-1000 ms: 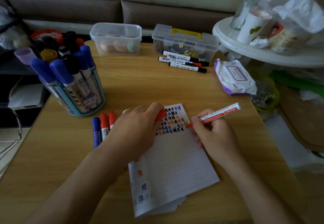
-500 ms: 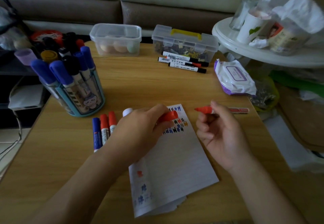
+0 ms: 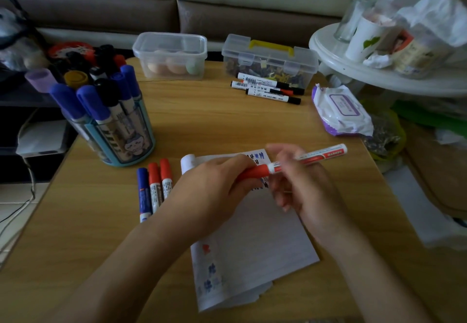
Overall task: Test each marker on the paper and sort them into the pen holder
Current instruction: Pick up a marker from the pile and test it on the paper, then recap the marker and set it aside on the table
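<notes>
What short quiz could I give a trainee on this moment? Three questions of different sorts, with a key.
1. True or false: the left hand grips the red marker at its cap end while the right hand holds the barrel.
2. What colours are the three loose markers lying just left of the paper? A) one blue, two red B) three blue C) two black, one red
3. Fill in: the pen holder stands to the person's ____ of the paper.
Key: 1 true; 2 A; 3 left.
</notes>
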